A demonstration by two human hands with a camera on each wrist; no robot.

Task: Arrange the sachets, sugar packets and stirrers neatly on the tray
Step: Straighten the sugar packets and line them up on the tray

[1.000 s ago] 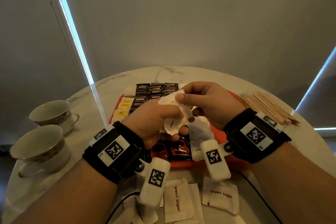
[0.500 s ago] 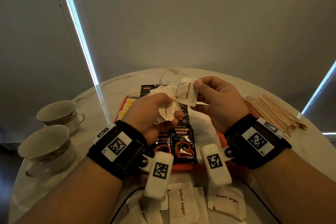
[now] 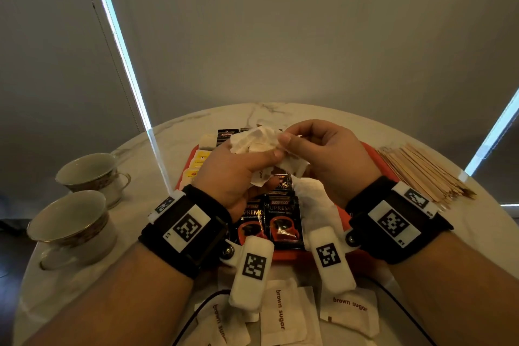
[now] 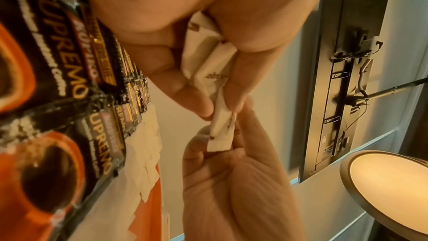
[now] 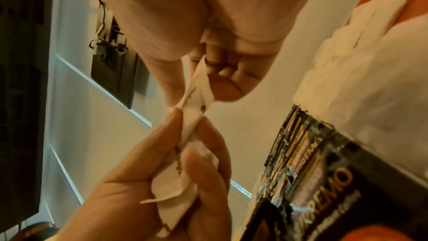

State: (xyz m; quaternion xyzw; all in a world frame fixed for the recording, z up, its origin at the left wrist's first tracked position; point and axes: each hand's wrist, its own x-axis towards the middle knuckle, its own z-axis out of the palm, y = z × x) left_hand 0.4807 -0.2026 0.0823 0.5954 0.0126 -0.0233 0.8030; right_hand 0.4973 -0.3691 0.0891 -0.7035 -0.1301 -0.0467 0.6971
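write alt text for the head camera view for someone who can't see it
Two hands, left hand and right hand, hold a bunch of white sugar packets together above an orange tray lined with black coffee sachets. More brown sugar packets lie on the marble table near the viewer, wooden stirrers to the right, two teacups to the left.

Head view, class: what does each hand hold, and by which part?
Left hand grips a bunch of white sugar packets around the middle; right hand pinches one packet's edge between thumb and fingers.
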